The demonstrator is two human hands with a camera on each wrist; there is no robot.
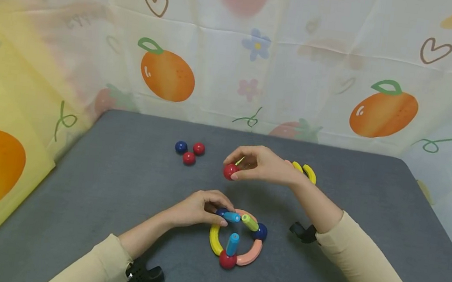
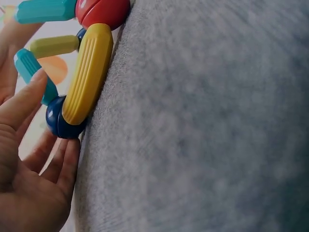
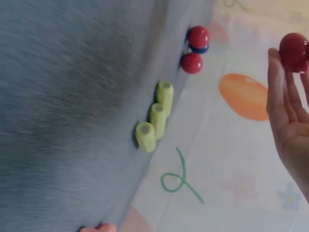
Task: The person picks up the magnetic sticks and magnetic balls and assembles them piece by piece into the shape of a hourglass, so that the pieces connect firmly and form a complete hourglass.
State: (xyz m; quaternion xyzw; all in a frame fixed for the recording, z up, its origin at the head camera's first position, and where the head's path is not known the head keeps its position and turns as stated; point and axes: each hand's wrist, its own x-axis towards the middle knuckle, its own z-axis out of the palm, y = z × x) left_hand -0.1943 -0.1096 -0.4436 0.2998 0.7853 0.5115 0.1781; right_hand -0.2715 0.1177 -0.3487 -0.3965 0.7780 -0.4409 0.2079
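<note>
A ring [image 1: 256,249] of balls and curved pieces is set on the grey counter [image 1: 72,221]. With twelve o'clock taken as its far side, a red ball [image 1: 228,260] is placed at six, a navy ball [image 1: 262,232] between two and three, and another navy ball [image 1: 220,211] near eleven; from each, a stick is raised. The navy ball near eleven is gripped by the left hand [image 1: 199,209], its blue stick [image 2: 29,65] touched by the thumb. A second red ball [image 1: 229,171] is pinched by the right hand [image 1: 264,164] above the counter, just short of twelve. Three loose balls [image 1: 189,158] are seen toward eleven, yellow curved pieces [image 1: 310,174] between one and two.
</note>
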